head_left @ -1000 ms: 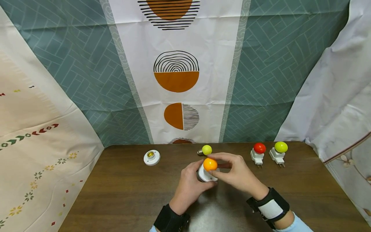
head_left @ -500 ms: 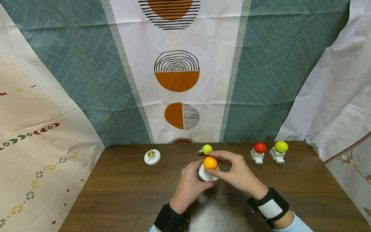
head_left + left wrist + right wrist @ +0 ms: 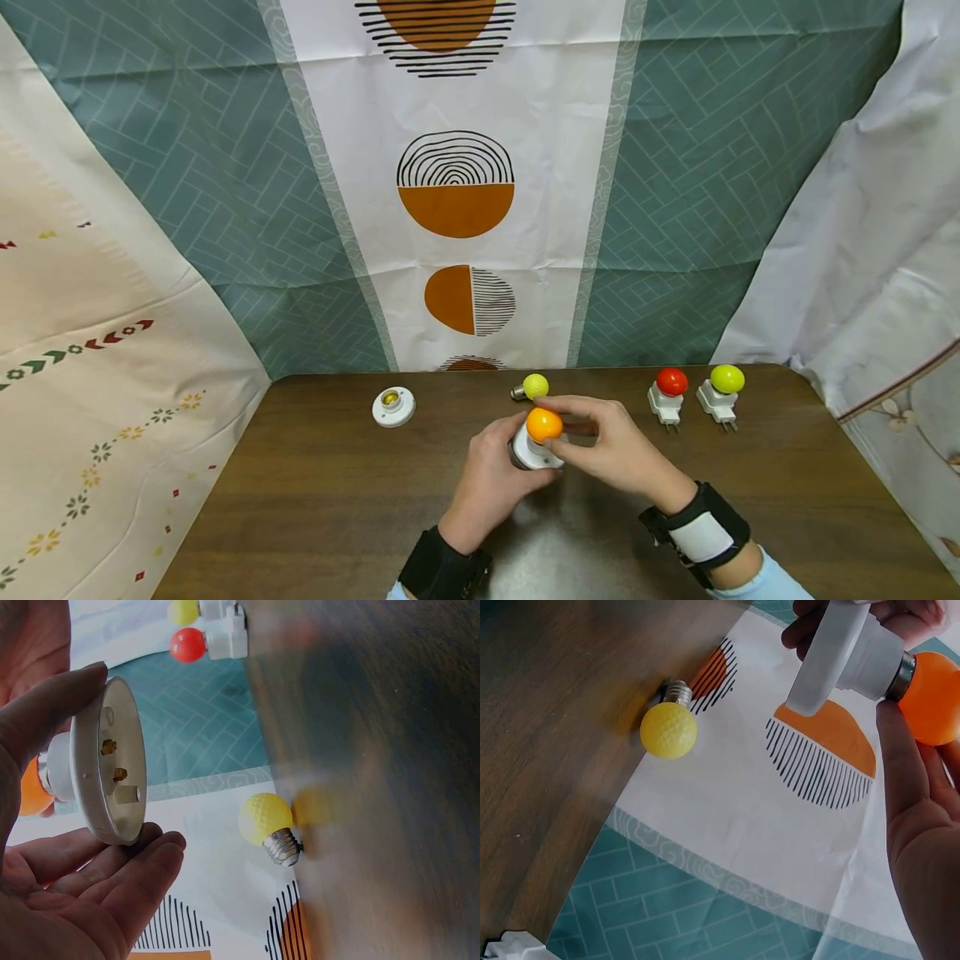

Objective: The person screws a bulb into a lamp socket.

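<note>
Brown table; left hand grips socket, right hand orange bulb.

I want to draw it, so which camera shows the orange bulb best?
The right wrist view: the orange bulb looks biggest there, metal collar showing, though the picture edge clips it. The head view shows it small, from above. In the left wrist view, the left hand hides part.

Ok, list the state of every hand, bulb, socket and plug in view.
Left hand: gripping held socket
Right hand: pinching orange bulb
Held socket: off the table, occupied
Orange bulb: in held socket, metal collar showing
Spare socket: empty, face up
Loose bulb: on its side, screw base bare
Red bulb: seated in red's plug
Lime bulb: seated in lime's plug
Both plugs: prongs bare
</note>
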The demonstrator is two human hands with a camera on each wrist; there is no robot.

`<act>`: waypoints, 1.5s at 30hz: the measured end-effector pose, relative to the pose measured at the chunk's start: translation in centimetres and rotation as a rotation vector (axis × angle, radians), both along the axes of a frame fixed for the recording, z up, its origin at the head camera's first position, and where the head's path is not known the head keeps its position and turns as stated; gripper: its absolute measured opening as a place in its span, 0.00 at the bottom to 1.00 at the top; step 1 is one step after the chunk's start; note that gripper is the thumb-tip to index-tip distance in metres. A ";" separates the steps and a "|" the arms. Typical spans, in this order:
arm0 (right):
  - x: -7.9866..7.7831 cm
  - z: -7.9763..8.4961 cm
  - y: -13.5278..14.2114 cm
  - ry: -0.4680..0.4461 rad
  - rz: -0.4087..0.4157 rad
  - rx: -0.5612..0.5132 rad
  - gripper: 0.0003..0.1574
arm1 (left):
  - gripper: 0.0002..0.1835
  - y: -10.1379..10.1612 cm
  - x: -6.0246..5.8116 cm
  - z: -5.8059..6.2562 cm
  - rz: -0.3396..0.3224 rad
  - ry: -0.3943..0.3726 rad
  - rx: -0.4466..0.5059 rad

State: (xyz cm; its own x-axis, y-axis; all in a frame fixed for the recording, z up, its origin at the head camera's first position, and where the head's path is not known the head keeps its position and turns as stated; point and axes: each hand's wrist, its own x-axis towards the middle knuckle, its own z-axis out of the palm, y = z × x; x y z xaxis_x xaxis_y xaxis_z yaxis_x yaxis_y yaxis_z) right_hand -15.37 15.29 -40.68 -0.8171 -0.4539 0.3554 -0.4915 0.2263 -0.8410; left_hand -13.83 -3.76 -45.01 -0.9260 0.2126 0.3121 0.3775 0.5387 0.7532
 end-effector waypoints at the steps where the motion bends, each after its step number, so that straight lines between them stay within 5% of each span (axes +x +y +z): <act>1: 0.0 0.0 0.0 0.001 -0.004 -0.009 0.28 | 0.38 0.0 0.0 0.0 0.000 -0.002 0.001; 16: -0.1 -0.7 -0.5 0.050 -0.181 -0.033 0.27 | 0.39 0.1 0.0 0.1 -0.002 -0.027 -0.006; 26: 0.1 0.6 0.0 0.035 -0.001 0.011 0.31 | 0.39 0.1 -0.1 0.0 -0.004 -0.015 0.005; 32: -0.3 -0.3 0.3 0.051 0.018 0.009 0.27 | 0.39 0.1 -0.1 0.0 -0.002 -0.023 0.004; 45: 1.7 3.1 -0.9 0.077 -0.174 -0.003 0.23 | 0.39 0.1 0.0 0.1 0.002 -0.032 -0.005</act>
State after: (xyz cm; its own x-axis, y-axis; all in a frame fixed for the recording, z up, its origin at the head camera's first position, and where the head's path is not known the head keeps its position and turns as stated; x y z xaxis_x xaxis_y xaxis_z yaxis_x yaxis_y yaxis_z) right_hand -13.69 14.37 -37.57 -0.8535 -0.3075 0.4208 -0.5081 0.3112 -0.8031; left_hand -13.82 -3.66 -44.95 -0.9358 0.2119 0.2816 0.3523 0.5431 0.7622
